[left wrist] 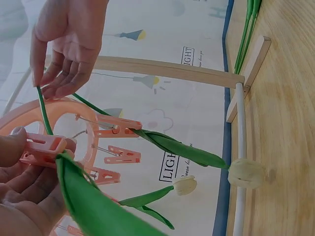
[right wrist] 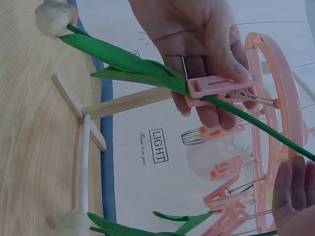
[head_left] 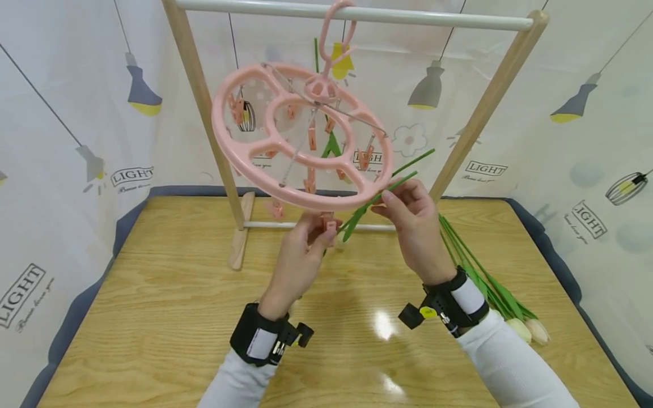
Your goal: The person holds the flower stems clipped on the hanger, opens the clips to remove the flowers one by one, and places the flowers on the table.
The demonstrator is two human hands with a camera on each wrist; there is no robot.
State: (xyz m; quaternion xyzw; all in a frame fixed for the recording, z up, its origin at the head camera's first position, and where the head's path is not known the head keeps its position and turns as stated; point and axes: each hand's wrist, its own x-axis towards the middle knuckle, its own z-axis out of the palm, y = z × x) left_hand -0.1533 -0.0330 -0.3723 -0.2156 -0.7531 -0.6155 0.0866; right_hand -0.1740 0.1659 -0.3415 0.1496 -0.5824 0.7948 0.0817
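Note:
A pink round clip hanger [head_left: 306, 198] hangs tilted by its hook. Below its front rim, my left hand [head_left: 301, 249] grips a pink clothespin [right wrist: 211, 86] between thumb and fingers. The clip's jaws sit around the green stem of an artificial white tulip [right wrist: 55, 18], whose bloom points down toward the table. At the rim's right side, my right hand [head_left: 415, 226] pinches the upper part of that stem [left wrist: 44, 110]. Two more white tulips hang head down from the hanger, one bloom [left wrist: 246, 173] nearer and another bloom [left wrist: 185, 185] farther back.
The hanger's hook goes over the white top bar [head_left: 433, 18] of a rack with wooden posts [head_left: 479, 107]. A lower white bar [head_left: 270, 224] runs close above the wooden table [head_left: 178, 317]. Several tulips [head_left: 520, 328] lie on the right. A printed curtain [head_left: 541, 147] surrounds the table.

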